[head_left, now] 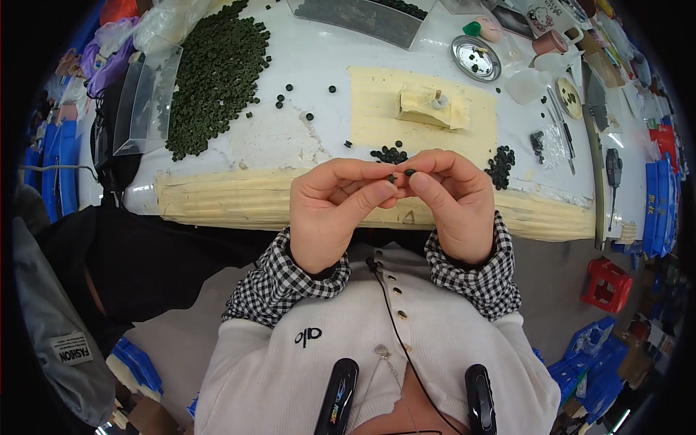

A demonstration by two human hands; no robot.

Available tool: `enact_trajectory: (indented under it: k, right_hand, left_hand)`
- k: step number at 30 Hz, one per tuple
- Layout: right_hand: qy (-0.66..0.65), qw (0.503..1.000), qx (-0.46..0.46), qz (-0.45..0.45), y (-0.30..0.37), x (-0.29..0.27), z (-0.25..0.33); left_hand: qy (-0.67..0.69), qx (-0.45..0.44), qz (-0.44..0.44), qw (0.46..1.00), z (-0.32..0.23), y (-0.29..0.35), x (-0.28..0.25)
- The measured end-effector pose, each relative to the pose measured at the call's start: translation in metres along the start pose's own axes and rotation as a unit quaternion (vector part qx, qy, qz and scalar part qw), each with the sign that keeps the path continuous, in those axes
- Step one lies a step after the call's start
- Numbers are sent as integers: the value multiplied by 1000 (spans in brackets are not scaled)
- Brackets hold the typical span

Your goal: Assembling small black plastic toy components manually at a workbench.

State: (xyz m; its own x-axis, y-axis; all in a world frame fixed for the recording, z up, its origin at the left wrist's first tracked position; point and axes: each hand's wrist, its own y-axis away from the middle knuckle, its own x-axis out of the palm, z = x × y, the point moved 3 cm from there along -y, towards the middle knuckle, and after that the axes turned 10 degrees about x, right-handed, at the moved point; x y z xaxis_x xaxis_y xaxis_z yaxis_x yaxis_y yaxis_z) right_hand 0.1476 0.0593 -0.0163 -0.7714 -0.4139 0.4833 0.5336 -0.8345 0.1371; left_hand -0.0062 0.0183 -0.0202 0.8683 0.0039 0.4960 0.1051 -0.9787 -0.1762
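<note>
Both hands meet above the taped front edge of the table. My left hand (326, 206) pinches a small dark green piece (392, 178) between thumb and forefinger. Close beside it, my right hand (457, 199) pinches another small dark piece (409, 172); whether the two pieces touch I cannot tell. Just beyond the fingertips lies a little group of black round pieces (390, 154). A second cluster of black pieces (500, 167) sits right of my right hand. Farther back stands a tape-covered block (433, 109) with a small peg on top.
A large heap of dark green pieces (217, 80) covers the back left, beside a clear plastic bin (147, 98). At the back is a grey tray (355, 22). A round metal dish (476, 58) and tweezers (562, 127) lie right. A red stool (607, 285) stands on the floor.
</note>
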Motion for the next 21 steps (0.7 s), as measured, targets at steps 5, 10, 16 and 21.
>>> enact_trajectory:
  k: [5, 10, 16, 21]
  right_hand:
    - [33, 999, -34, -14, 1, 5, 1]
    - [106, 992, -61, -37, 4, 9, 5]
    - [120, 989, -66, -46, 5, 11, 5]
    - [145, 986, -57, -57, 7, 12, 7]
  left_hand:
    - [-19, 26, -3, 999, -1, 1, 1]
    - [-50, 31, -4, 998, -1, 2, -1]
    - [-61, 59, 7, 996, 0, 2, -2]
    - [-89, 78, 16, 993, -2, 2, -2]
